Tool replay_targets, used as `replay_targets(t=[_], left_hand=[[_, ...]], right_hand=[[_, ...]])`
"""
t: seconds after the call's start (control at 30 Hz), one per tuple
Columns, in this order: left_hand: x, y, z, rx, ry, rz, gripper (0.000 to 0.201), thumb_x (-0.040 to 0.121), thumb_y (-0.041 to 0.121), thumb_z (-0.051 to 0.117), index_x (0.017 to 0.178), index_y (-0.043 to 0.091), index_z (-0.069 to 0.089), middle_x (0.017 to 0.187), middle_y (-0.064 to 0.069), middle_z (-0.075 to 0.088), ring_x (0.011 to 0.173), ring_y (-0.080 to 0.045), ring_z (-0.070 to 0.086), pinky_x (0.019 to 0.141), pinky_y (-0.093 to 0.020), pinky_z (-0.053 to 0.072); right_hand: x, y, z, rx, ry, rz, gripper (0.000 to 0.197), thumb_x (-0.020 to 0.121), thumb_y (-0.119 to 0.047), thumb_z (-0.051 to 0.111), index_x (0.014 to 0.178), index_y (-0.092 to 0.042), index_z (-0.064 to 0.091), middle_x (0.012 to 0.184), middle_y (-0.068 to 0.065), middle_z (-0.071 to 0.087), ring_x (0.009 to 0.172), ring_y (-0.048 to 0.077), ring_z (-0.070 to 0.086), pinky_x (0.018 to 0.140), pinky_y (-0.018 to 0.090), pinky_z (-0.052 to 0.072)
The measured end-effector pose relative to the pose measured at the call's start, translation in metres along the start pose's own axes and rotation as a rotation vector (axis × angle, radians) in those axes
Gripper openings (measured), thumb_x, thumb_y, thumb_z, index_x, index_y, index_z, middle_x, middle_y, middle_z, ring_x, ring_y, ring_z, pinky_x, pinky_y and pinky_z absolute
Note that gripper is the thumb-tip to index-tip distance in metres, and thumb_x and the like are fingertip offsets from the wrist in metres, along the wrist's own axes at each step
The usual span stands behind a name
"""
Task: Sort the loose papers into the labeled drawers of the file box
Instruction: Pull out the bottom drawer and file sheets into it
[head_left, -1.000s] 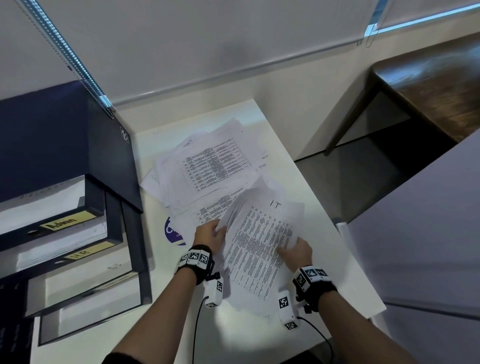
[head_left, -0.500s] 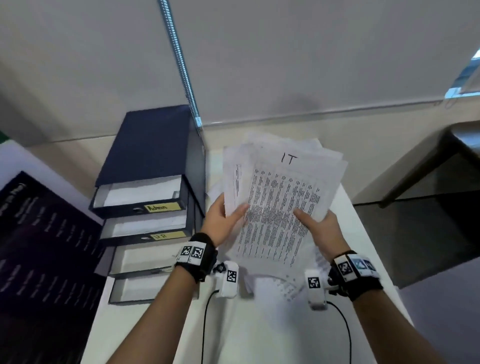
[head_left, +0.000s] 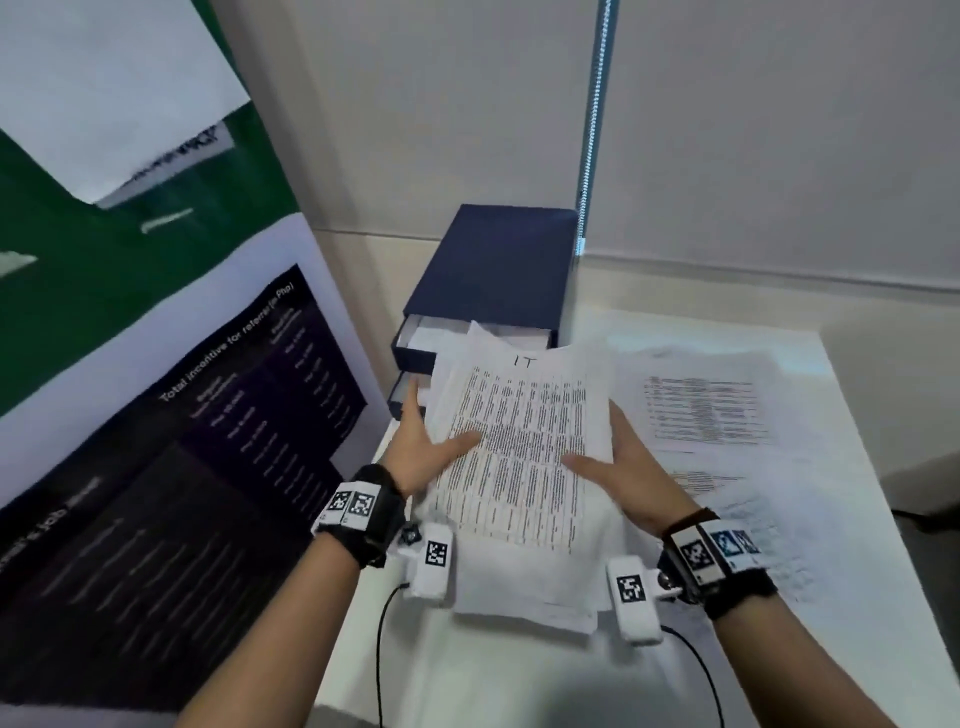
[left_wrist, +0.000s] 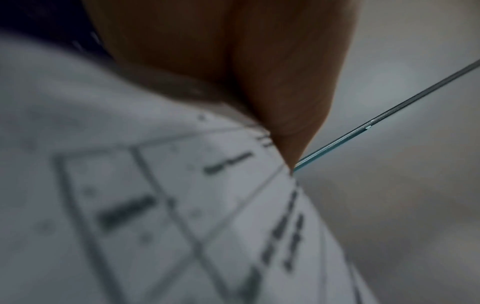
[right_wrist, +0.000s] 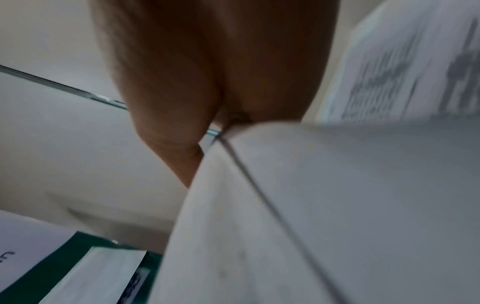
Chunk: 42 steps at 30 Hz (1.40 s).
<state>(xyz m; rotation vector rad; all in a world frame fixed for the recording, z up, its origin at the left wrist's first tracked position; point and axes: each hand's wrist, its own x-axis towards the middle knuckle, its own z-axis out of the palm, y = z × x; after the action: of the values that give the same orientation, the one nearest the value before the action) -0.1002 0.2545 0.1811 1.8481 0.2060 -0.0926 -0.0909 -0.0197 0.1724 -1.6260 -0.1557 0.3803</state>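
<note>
I hold a stack of printed papers (head_left: 514, 457) with "IT" handwritten at the top, just in front of the navy file box (head_left: 498, 260). My left hand (head_left: 423, 449) grips the stack's left edge, thumb on top. My right hand (head_left: 623, 467) grips the right edge the same way. The stack's far edge overlaps the box's pulled-out upper drawers (head_left: 415, 338), which hold white sheets; the drawer labels are hidden. In the wrist views only the blurred papers (left_wrist: 155, 205) (right_wrist: 311, 205) and my fingers (left_wrist: 272, 82) (right_wrist: 182, 82) show.
More loose printed sheets (head_left: 706, 410) lie spread over the white table (head_left: 467, 675) to the right. A large dark and green poster (head_left: 156, 415) stands close on the left. A metal rail (head_left: 592, 130) runs up the wall behind the box.
Both hands lifted the IT stack off the table pile and carried it left toward the file box. The view has turned left with it.
</note>
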Motion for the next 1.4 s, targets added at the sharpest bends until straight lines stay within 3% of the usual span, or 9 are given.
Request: replay_targets(t=[0.2, 0.3, 0.67, 0.83, 1.03, 1.13, 1.27, 1.33, 1.4], left_hand=[[-0.024, -0.057, -0.087, 0.235, -0.035, -0.107, 0.045, 0.091, 0.011, 0.062, 0.13, 0.032, 0.054, 0.107, 0.018, 0.07, 0.107, -0.015, 0.067, 0.087, -0.027, 0.054], [-0.033, -0.08, -0.108, 0.293, -0.101, -0.241, 0.035, 0.088, 0.015, 0.062, 0.121, 0.028, 0.063, 0.08, -0.009, 0.074, 0.069, -0.018, 0.065, 0.059, -0.033, 0.057], [-0.039, -0.122, -0.106, 0.366, -0.278, -0.364, 0.06, 0.086, 0.021, 0.074, 0.14, 0.01, 0.049, 0.07, 0.005, 0.053, 0.067, -0.01, 0.053, 0.065, -0.018, 0.041], [-0.043, -0.136, -0.104, 0.246, -0.291, -0.433, 0.072, 0.064, 0.034, 0.07, 0.133, 0.017, 0.061, 0.108, -0.005, 0.071, 0.101, -0.02, 0.069, 0.097, -0.031, 0.053], [-0.037, -0.158, -0.11, 0.087, -0.198, -0.43, 0.093, 0.071, 0.033, 0.084, 0.149, 0.017, 0.035, 0.077, -0.007, 0.066, 0.079, -0.022, 0.063, 0.077, -0.031, 0.049], [-0.036, -0.175, -0.108, 0.077, -0.217, -0.506, 0.11, 0.06, 0.048, 0.087, 0.15, 0.018, 0.032, 0.088, -0.005, 0.075, 0.089, -0.019, 0.071, 0.091, -0.029, 0.053], [-0.034, -0.189, -0.098, 0.08, -0.211, -0.495, 0.068, 0.08, 0.02, 0.08, 0.14, 0.011, 0.049, 0.099, -0.008, 0.074, 0.092, -0.014, 0.07, 0.091, -0.027, 0.054], [-0.026, -0.192, -0.093, 0.057, -0.111, -0.463, 0.057, 0.084, 0.013, 0.073, 0.137, 0.018, 0.054, 0.128, -0.015, 0.062, 0.118, -0.022, 0.061, 0.105, -0.036, 0.047], [-0.017, -0.195, -0.088, 0.016, -0.01, -0.439, 0.05, 0.085, 0.012, 0.069, 0.132, 0.026, 0.057, 0.128, -0.018, 0.062, 0.104, -0.023, 0.067, 0.097, -0.038, 0.053]], right_hand=[[0.008, 0.034, 0.081, 0.192, -0.282, 0.326, 0.068, 0.087, 0.008, 0.064, 0.143, -0.022, 0.041, 0.132, 0.004, 0.063, 0.119, 0.021, 0.062, 0.101, 0.043, 0.05], [0.0, 0.047, 0.109, 0.268, -0.375, 0.52, 0.048, 0.092, 0.004, 0.058, 0.138, -0.008, 0.051, 0.129, 0.01, 0.065, 0.118, 0.027, 0.063, 0.104, 0.046, 0.048], [-0.024, 0.1, 0.136, 0.133, -0.362, 0.964, 0.024, 0.098, -0.004, 0.052, 0.118, 0.007, 0.058, 0.096, 0.016, 0.074, 0.078, 0.025, 0.073, 0.063, 0.035, 0.057], [-0.026, 0.108, 0.142, 0.111, -0.433, 1.094, 0.016, 0.096, -0.008, 0.058, 0.102, 0.005, 0.063, 0.084, 0.015, 0.074, 0.073, 0.026, 0.072, 0.081, 0.038, 0.056], [-0.009, 0.126, 0.142, 0.269, -0.144, 0.967, 0.031, 0.092, 0.003, 0.057, 0.121, 0.013, 0.053, 0.106, 0.027, 0.069, 0.089, 0.038, 0.071, 0.083, 0.051, 0.057], [0.008, 0.125, 0.135, 0.306, 0.037, 0.875, 0.027, 0.094, 0.002, 0.057, 0.119, 0.011, 0.053, 0.104, 0.029, 0.069, 0.089, 0.041, 0.07, 0.077, 0.051, 0.058], [0.019, 0.119, 0.127, 0.333, 0.067, 0.886, 0.04, 0.093, -0.012, 0.065, 0.127, 0.006, 0.056, 0.111, 0.026, 0.069, 0.096, 0.037, 0.07, 0.087, 0.051, 0.056], [0.01, 0.117, 0.125, 0.33, -0.096, 0.982, 0.035, 0.091, -0.016, 0.067, 0.12, 0.002, 0.062, 0.107, 0.021, 0.072, 0.089, 0.03, 0.073, 0.079, 0.042, 0.06], [-0.001, 0.113, 0.122, 0.263, -0.31, 1.073, 0.022, 0.09, -0.018, 0.069, 0.104, -0.002, 0.07, 0.087, 0.014, 0.073, 0.075, 0.022, 0.072, 0.066, 0.03, 0.059]])
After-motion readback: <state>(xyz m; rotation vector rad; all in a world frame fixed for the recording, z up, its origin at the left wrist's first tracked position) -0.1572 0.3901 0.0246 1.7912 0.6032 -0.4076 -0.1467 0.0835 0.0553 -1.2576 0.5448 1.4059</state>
